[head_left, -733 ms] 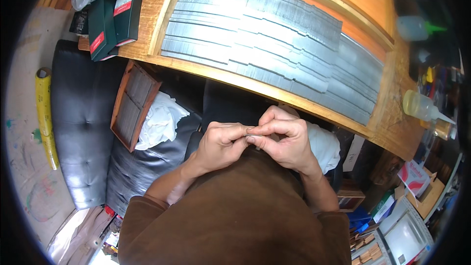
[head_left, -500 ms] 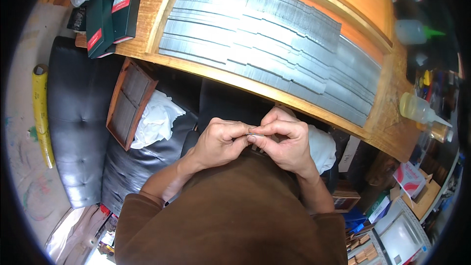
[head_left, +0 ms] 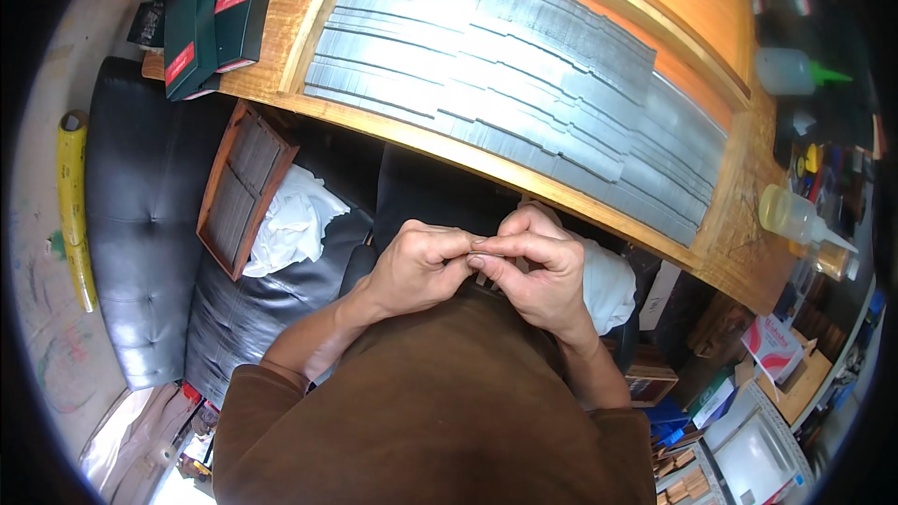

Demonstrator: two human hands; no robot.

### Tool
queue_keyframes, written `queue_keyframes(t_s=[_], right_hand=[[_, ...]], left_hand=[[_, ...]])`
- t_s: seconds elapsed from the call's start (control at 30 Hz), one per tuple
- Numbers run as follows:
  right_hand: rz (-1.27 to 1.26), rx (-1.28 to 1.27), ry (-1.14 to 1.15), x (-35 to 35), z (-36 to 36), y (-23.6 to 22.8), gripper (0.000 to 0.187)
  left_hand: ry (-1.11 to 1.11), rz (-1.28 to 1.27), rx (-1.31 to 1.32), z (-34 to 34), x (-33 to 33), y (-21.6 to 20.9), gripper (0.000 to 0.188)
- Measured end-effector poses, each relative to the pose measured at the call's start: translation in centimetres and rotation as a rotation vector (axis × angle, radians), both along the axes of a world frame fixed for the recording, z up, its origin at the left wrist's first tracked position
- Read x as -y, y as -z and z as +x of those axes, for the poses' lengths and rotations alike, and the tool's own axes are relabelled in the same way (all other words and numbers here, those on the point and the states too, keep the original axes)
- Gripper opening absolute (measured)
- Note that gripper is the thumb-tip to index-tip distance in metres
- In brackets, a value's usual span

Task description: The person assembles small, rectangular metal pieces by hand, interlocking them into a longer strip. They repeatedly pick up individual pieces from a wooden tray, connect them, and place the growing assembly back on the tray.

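Left hand (head_left: 419, 266) and right hand (head_left: 544, 276) pinch a thin piece (head_left: 481, 253), seemingly crosswise, mostly hidden between them; grey strips (head_left: 552, 84) lie ahead.

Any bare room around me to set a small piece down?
Yes. The wooden tabletop is bare at right, between the grey strips in their frame and the yellowish bottle. The black tufted cushion is bare between the yellow roll and the wooden tray. Crowded: the frame, mostly covered by strips, and the cluttered far right.
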State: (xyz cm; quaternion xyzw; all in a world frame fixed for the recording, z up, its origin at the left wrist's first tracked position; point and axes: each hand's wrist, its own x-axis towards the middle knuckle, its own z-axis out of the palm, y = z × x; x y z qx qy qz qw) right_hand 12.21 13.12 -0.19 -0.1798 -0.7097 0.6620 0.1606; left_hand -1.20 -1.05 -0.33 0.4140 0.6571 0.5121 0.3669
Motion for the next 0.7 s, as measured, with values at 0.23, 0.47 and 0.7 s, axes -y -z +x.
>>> queue_keyframes(t_s=[0.23, 0.47, 0.7], right_hand=[[0.042, -0.033, 0.037, 0.5, 0.0, 0.0, 0.017], [0.125, -0.096, 0.127, 1.3, 0.2, 0.2, 0.013], [0.054, -0.110, 0.071, 0.9, 0.1, 0.0, 0.014]], left_hand=[[0.016, 0.006, 0.059, 0.3, 0.1, 0.5, 0.015], [0.025, 0.064, 0.064, 0.4, -0.3, 0.9, 0.018], [0.033, 0.065, 0.066, 0.5, -0.1, 1.3, 0.017]])
